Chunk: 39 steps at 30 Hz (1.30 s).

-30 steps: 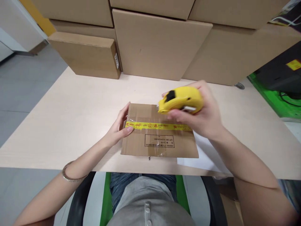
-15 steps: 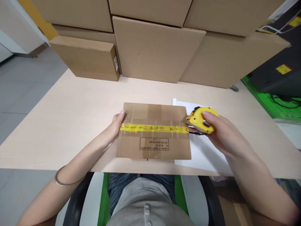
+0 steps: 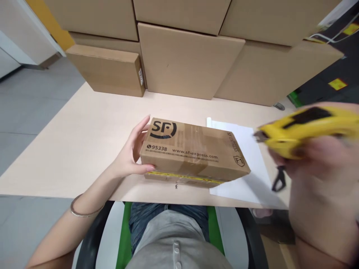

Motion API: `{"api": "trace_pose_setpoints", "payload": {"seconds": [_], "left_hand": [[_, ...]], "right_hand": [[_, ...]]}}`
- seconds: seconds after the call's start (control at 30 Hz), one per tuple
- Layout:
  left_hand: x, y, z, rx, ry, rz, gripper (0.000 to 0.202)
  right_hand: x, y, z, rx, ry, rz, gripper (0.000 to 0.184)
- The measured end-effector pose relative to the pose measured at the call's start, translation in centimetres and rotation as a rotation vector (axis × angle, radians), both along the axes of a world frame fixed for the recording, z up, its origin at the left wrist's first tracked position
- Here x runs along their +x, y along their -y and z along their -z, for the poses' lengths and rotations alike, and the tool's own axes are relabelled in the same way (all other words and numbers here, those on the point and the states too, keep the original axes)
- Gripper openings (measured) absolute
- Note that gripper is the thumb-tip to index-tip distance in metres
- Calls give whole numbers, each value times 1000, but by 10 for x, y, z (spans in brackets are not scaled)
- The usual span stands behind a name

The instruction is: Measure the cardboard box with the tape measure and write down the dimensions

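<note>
A brown cardboard box printed with "SF" and a web address is tilted above the table's near side. My left hand grips its left end, thumb on the near edge and fingers behind. Yellow printed tape runs along the box's near face. At the right, my right hand is closed around a yellow tape measure, raised and apart from the box. A black strap hangs below the tape measure. Motion blurs this hand.
Large cardboard boxes stand stacked along the table's far edge. A smaller flat box stands at the back left. White paper lies on the pale wooden table, partly beneath the held box. A chair armrest shows below.
The box has turned, so its "SF" face now points up and the taped face toward me. My right hand has moved the tape measure away to the right and nearer the camera.
</note>
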State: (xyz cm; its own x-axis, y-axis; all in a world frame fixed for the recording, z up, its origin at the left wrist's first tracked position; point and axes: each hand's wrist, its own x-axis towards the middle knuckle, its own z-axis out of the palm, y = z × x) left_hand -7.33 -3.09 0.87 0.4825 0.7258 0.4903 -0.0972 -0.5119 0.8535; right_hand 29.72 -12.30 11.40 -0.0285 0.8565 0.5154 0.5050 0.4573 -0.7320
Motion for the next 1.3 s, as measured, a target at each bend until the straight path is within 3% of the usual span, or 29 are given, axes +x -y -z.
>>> {"api": "trace_pose_setpoints", "payload": {"seconds": [0.07, 0.17, 0.3, 0.4, 0.5, 0.6, 0.67, 0.83, 1.0, 1.1, 1.3], "left_hand": [[-4, 4, 6, 47, -43, 0, 128], [-9, 10, 9, 114, -115, -40, 129], [-9, 12, 11, 155, -170, -114, 120], [-9, 11, 15, 171, -228, -139, 119], [-9, 11, 19, 166, -235, -117, 130], [-9, 11, 23, 200, -184, -110, 141], [-10, 9, 25, 264, -174, -114, 138], [-11, 6, 25, 415, -197, -145, 109], [-11, 4, 25, 422, -186, -172, 105], [-12, 2, 25, 437, -192, -171, 104], [-13, 0, 22, 446, -196, -170, 104]], "right_hand": [[-25, -22, -9, 50, -53, -86, 46], [-68, -55, -21, 91, 146, -335, 44], [-115, -84, -25, -17, 273, -627, 41], [-134, -93, -22, -66, 344, -736, 37], [-138, -95, -21, -100, 383, -744, 35], [-126, -91, -23, -108, 413, -667, 36], [-108, -86, -24, -108, 416, -584, 38], [-29, -60, -18, -121, 399, -364, 42], [41, -37, 1, -147, 254, -150, 44], [57, -31, 12, -190, 178, -99, 45], [60, -32, 25, -166, 147, -90, 46]]}}
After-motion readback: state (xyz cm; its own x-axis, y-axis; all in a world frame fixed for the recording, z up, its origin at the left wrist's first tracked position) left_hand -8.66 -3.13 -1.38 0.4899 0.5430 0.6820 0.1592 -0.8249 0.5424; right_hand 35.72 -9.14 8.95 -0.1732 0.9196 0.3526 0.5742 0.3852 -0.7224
